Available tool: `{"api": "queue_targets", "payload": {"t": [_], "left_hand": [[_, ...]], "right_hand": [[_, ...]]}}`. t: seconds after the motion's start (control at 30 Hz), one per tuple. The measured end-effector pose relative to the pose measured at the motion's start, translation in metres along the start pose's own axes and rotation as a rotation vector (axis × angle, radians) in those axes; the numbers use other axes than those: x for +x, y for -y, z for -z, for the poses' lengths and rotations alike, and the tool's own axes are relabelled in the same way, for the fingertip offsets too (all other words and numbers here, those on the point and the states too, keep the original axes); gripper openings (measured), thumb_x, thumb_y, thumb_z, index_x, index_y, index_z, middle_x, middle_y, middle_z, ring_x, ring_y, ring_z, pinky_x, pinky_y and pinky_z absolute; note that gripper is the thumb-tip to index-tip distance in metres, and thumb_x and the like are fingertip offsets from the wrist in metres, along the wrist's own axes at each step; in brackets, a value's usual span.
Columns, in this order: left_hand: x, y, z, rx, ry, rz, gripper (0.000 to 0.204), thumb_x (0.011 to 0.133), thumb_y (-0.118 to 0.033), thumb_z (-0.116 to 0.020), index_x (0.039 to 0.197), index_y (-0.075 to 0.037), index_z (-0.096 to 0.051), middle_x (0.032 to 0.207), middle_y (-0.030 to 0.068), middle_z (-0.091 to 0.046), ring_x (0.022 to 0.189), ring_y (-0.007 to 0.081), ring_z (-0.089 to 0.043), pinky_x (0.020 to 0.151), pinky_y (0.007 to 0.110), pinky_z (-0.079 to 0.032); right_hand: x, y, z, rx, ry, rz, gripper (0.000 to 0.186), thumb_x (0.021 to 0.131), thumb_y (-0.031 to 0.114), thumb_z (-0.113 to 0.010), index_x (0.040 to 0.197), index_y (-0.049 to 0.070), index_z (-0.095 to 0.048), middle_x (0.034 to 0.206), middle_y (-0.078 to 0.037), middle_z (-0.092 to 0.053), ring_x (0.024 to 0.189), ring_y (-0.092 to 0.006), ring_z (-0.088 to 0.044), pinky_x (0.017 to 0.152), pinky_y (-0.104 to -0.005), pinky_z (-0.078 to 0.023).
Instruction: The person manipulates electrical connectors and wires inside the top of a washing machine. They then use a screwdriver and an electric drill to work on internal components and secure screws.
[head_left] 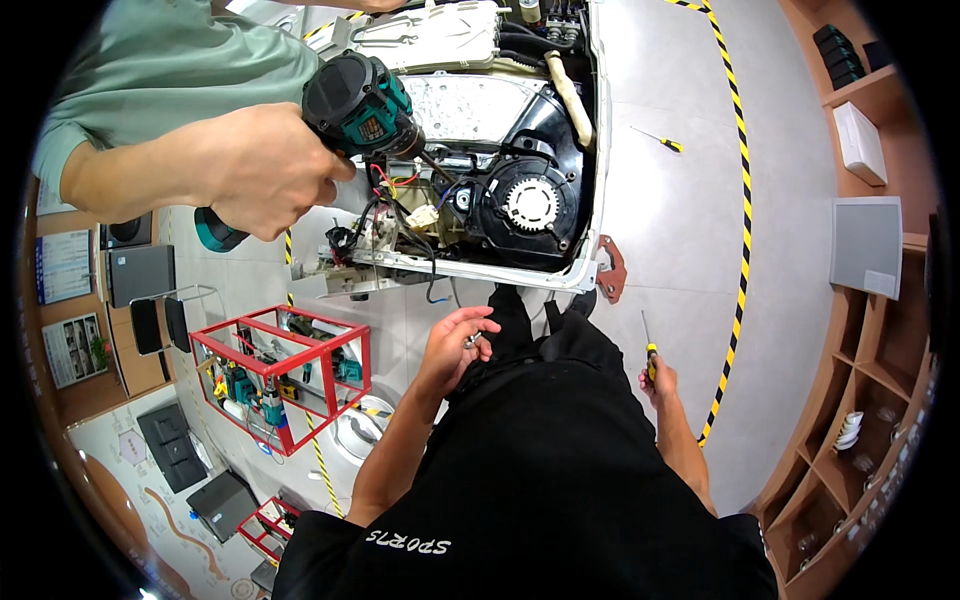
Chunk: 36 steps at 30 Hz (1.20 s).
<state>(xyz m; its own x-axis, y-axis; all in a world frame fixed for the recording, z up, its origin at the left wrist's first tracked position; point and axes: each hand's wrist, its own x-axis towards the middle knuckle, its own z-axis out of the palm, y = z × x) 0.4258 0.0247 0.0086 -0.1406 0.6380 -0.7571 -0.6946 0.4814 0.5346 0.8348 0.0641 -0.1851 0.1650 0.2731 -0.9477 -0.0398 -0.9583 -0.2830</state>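
Note:
My left hand (455, 345) is cupped palm up over my knee, with a small metal screw (472, 340) resting in its curled fingers. Out to the side, my right hand (655, 380) grips a yellow-and-black screwdriver (648, 345) with its blade pointing away from me. Just ahead of my knees lies an opened white appliance (590, 200), showing a black motor housing (530, 205) and loose wires (400, 200). A co-worker's hand (265, 170), on a green-sleeved arm from the upper left, holds a teal-and-black power drill (360, 105) with its bit in the appliance's inside.
A red frame crate (285, 375) holding tools stands on the floor to my left. Another screwdriver (662, 143) lies on the grey floor beyond the appliance. A brown bracket (612, 268) sits at the appliance's corner. Yellow-black tape (742, 200) runs along the floor; wooden shelves (860, 330) line the right.

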Motion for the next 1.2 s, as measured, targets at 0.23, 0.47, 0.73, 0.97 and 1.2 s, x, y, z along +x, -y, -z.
{"api": "queue_targets", "payload": {"t": [0.23, 0.47, 0.73, 0.97, 1.2], "left_hand": [[0.005, 0.000, 0.003, -0.060, 0.038, -0.056, 0.027, 0.086, 0.000, -0.045, 0.112, 0.006, -0.049, 0.089, 0.0155, -0.060, 0.062, 0.0177, -0.054, 0.058, 0.028, -0.046], [0.008, 0.002, 0.006, -0.089, 0.067, -0.110, 0.033, 0.081, 0.006, -0.045, 0.114, 0.006, -0.049, 0.098, 0.0146, -0.057, 0.076, 0.0177, -0.054, 0.072, 0.029, -0.046], [0.009, 0.003, 0.006, -0.106, 0.003, -0.161, 0.033, 0.084, 0.005, -0.047, 0.117, 0.003, -0.047, 0.105, 0.0166, -0.057, 0.076, 0.0182, -0.056, 0.071, 0.030, -0.047], [0.005, -0.006, 0.004, -0.101, 0.017, -0.135, 0.030, 0.090, -0.010, -0.053, 0.117, 0.000, -0.047, 0.092, 0.0137, -0.060, 0.061, 0.0140, -0.051, 0.057, 0.026, -0.042], [0.003, -0.010, -0.003, -0.115, -0.006, -0.101, 0.029, 0.092, -0.015, -0.052, 0.116, -0.001, -0.049, 0.072, 0.0075, -0.055, 0.060, 0.0131, -0.046, 0.057, 0.026, -0.038]], "right_hand": [[-0.001, -0.003, -0.005, 0.003, 0.004, -0.010, 0.028, 0.086, 0.033, -0.053, 0.084, 0.005, -0.052, 0.067, -0.006, -0.055, 0.052, -0.0141, -0.056, 0.044, -0.0252, -0.047], [0.004, -0.009, -0.004, 0.024, 0.040, -0.015, 0.032, 0.085, 0.034, -0.055, 0.092, 0.003, -0.052, 0.070, -0.008, -0.058, 0.054, -0.0157, -0.058, 0.044, -0.0264, -0.047], [0.005, -0.010, -0.009, -0.009, 0.027, -0.037, 0.025, 0.083, 0.026, -0.053, 0.087, 0.002, -0.051, 0.070, -0.008, -0.058, 0.056, -0.0155, -0.058, 0.044, -0.0276, -0.047], [0.000, -0.002, -0.021, -0.068, -0.020, 0.034, 0.020, 0.078, 0.020, -0.059, 0.082, 0.005, -0.047, 0.061, -0.004, -0.051, 0.047, -0.0119, -0.050, 0.037, -0.0258, -0.039], [-0.017, 0.061, -0.058, -0.072, 0.021, 0.295, 0.030, 0.082, 0.034, -0.063, 0.079, 0.008, -0.048, 0.057, -0.001, -0.049, 0.040, -0.0108, -0.046, 0.035, -0.0247, -0.034]]}}
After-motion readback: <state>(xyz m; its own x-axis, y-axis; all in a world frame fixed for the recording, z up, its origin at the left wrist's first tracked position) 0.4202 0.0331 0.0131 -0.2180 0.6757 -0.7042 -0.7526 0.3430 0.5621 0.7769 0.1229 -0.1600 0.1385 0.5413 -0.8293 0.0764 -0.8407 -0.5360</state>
